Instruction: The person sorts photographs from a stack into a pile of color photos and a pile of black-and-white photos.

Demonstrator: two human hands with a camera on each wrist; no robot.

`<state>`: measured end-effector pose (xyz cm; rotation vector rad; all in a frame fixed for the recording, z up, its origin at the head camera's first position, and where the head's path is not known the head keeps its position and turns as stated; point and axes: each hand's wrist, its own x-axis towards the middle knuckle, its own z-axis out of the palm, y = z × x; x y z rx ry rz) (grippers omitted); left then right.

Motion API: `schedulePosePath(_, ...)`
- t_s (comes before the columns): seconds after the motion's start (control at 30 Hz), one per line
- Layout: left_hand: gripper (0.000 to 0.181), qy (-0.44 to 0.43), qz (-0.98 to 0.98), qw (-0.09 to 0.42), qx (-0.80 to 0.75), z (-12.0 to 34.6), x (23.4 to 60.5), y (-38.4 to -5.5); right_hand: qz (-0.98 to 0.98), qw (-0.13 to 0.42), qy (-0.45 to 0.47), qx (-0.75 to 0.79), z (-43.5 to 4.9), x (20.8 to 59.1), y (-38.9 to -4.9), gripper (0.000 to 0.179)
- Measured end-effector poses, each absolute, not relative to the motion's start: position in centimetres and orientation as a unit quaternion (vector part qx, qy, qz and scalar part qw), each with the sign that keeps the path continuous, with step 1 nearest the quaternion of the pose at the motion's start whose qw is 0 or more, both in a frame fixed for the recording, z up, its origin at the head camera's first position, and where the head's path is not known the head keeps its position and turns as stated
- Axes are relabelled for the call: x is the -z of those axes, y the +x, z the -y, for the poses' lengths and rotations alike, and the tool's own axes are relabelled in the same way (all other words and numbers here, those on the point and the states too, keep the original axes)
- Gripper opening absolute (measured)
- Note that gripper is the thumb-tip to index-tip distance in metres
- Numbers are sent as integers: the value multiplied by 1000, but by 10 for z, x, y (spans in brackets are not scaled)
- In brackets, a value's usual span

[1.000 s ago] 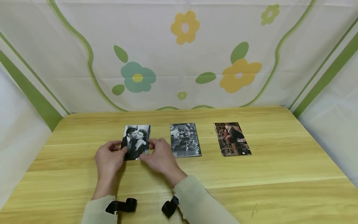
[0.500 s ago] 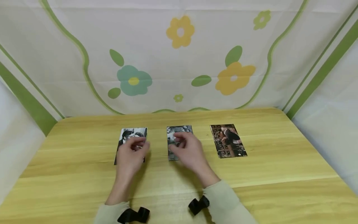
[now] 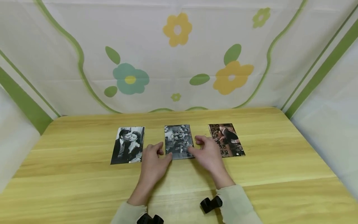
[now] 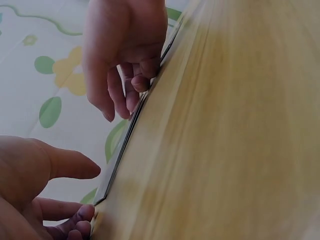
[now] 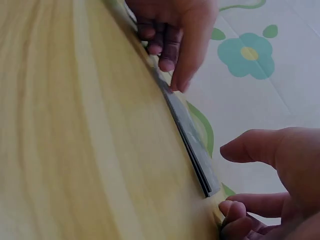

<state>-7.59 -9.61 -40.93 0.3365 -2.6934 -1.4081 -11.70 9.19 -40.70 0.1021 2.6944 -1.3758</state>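
A black-and-white photo card [image 3: 178, 140] of a crowd lies on the table between the two hands. Several thin layers show along the edge of its stack [image 5: 192, 142] in the right wrist view. My left hand [image 3: 153, 165] is at the stack's left side, thumb tip by the near left corner and fingers bent beside the edge. On the opposite side is my right hand [image 3: 207, 154], its thumb tip overlapping the right edge in the head view. Neither hand's fingers close round the stack. In the left wrist view the left thumb [image 4: 75, 164] stands apart from the fingers.
A black-and-white photo card [image 3: 127, 146] of a couple lies left of the left hand. To the right is a colour photo card [image 3: 230, 141], partly behind the right hand. Black straps hang at both cuffs. A flower-printed cloth [image 3: 156, 56] rises behind the wooden table [image 3: 265, 161].
Both hands have left the couple's photo card at the left and moved right to the middle stack. The couple's photo card is now uncovered.
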Motion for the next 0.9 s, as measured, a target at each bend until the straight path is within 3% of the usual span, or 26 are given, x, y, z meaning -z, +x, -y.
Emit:
schedulePosePath(0.43, 55, 106, 889, 28, 445, 100, 411, -72, -911, 64, 15, 407, -81, 411, -113, 71)
schedulePosePath(0.9, 51, 104, 880, 26, 462, 97, 411, -75, -917, 67, 4, 393, -87, 407, -118, 67)
